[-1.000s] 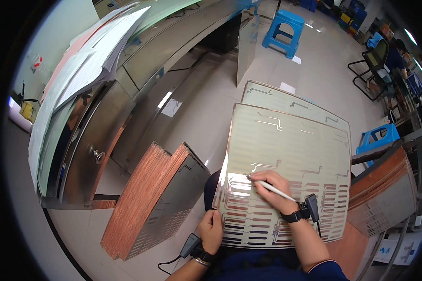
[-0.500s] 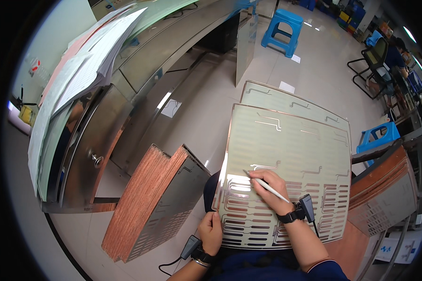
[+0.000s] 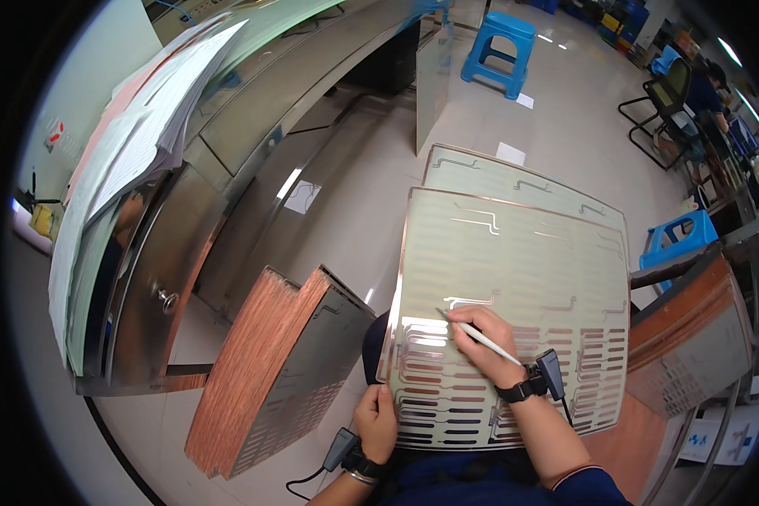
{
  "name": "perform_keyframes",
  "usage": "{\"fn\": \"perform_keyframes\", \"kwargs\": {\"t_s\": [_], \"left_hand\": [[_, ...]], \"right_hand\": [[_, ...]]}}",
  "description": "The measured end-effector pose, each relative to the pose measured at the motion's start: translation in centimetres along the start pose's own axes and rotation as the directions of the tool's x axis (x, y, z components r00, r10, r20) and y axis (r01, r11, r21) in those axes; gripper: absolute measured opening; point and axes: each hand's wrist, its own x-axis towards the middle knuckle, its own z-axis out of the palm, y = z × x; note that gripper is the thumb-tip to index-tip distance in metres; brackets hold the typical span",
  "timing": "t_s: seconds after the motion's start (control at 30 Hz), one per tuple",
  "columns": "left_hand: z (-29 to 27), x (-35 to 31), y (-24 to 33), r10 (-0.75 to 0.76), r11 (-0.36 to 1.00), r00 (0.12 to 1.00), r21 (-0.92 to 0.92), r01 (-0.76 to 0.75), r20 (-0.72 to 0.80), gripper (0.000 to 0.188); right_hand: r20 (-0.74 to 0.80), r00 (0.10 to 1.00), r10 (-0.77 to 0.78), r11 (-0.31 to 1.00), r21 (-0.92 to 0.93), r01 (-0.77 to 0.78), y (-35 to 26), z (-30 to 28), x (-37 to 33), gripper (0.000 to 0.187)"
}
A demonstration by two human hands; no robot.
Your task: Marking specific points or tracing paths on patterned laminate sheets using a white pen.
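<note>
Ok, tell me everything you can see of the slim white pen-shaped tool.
The slim white pen-shaped tool has a plain barrel, perhaps plastic, and a thin darker tip. The bare right hand grips it near the tip, slanted, pointing to the picture's upper left. It is over the pale green, metal-patterned panel; whether the tip touches is unclear.

Right hand (image 3: 493, 329) in a writing-style pinch, fingers bent, tips pointing up-left, back of hand up; right forearm (image 3: 552, 438) enters from the lower edge, slants up-left, bare below the elbow area, wrist roughly straight. Left hand (image 3: 376, 423) lower and well apart from the right, clamped, thumb (image 3: 384, 396) on top pointing up, fingers folded. Left forearm (image 3: 341, 491) only partly in view, angled up-right from the lower edge.
</note>
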Motion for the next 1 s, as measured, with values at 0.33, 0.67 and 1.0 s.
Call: {"fn": "perform_keyframes", "kwargs": {"t_s": [0.33,0.67,1.0], "left_hand": [[-0.3,0.2,-1.0,0.032,0.999,0.999,-0.008,-0.032,0.023,0.032],[-0.4,-0.7,0.7,0.095,0.996,0.995,0.005,-0.095,0.014,0.036],[-4.9,2.7,-3.2,0.356,0.883,0.932,0.352,-0.310,-0.073,0.039]], "right_hand": [[-0.079,0.995,-0.063,0.997,-0.044,0.060,0.6,0.3,-0.1,0.018],[0.013,0.973,-0.229,0.973,-0.038,0.230,-2.8,-2.9,-4.1,0.025],[-0.650,0.753,-0.103,0.720,-0.571,-0.394,3.6,-16.8,-16.5,0.027]]}}
